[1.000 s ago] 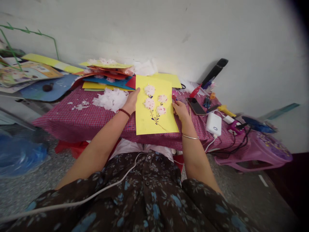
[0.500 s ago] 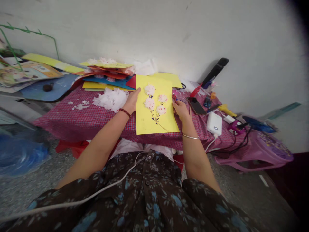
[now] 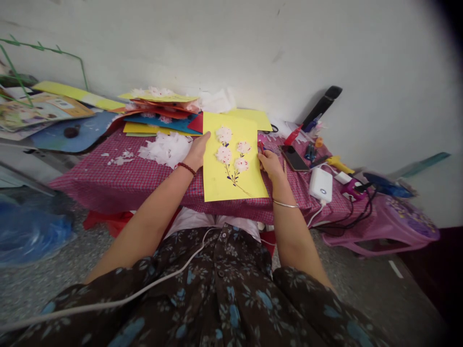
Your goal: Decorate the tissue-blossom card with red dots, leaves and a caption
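Note:
A yellow sheet of card [image 3: 217,185] is held up between my two hands, tilted toward me over the table's front edge. Several fluffy white paper flowers [image 3: 224,154] with red specks are on it, above drawn brown stems and dark blue leaves. My left hand [image 3: 197,150] grips the card's left edge, its fingers hidden behind. At the right edge my right hand [image 3: 271,164] is closed on the card, and a slim red pen-like stick [image 3: 261,146] also pokes out of that hand. Torn white paper [image 3: 167,148] lies in a heap beside my left hand.
A stack of coloured cards [image 3: 164,113] stands at the back left. To the right lie a phone [image 3: 294,158], a white power bank [image 3: 320,185] with a cable, and a purple power socket [image 3: 353,190]. A pink stool [image 3: 383,226] adjoins the checked tablecloth [image 3: 108,180].
Almost nothing differs. Both hands keep the yellow card in the same place, with only a very slight shift of the view.

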Tool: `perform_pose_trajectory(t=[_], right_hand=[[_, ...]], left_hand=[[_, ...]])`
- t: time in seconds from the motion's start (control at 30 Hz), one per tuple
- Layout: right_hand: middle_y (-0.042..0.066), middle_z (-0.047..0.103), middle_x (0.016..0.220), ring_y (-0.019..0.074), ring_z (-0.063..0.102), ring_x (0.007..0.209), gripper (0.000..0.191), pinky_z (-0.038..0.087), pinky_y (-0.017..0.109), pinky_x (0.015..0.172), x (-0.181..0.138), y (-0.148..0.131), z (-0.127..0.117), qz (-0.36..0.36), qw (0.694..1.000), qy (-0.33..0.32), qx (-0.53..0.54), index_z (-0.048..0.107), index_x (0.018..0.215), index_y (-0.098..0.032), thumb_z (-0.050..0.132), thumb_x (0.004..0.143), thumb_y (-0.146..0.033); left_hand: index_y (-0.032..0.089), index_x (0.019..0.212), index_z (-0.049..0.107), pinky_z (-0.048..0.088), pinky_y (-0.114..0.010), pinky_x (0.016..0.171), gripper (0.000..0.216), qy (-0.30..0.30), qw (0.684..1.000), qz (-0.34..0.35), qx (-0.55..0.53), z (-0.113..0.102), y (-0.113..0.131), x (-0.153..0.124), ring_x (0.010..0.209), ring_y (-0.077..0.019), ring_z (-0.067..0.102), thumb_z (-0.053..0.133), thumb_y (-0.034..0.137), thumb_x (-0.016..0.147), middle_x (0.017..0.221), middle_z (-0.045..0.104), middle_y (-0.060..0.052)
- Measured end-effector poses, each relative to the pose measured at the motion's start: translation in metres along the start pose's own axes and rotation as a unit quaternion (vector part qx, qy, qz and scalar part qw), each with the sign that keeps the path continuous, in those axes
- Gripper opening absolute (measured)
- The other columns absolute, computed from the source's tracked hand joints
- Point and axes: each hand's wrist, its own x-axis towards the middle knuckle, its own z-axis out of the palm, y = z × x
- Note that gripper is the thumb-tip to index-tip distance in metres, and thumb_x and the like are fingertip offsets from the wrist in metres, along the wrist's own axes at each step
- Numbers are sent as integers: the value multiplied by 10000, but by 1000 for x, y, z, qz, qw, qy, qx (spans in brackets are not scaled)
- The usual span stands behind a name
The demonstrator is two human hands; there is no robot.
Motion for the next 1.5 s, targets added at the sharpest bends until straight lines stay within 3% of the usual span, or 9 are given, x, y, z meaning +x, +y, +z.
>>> perform_pose_trajectory(t=[1.5], right_hand=[[-62, 440, 514, 92, 419, 422, 153, 297, 191, 402, -1, 2, 0, -7, 1000, 1, -12, 469, 732, -219, 537, 866, -245]], left_hand=[[149, 1067, 651, 535, -409, 1028, 228, 0, 1000, 5, 14, 0, -1, 1, 1207, -292, 650, 543, 294, 928, 1147, 742, -144]])
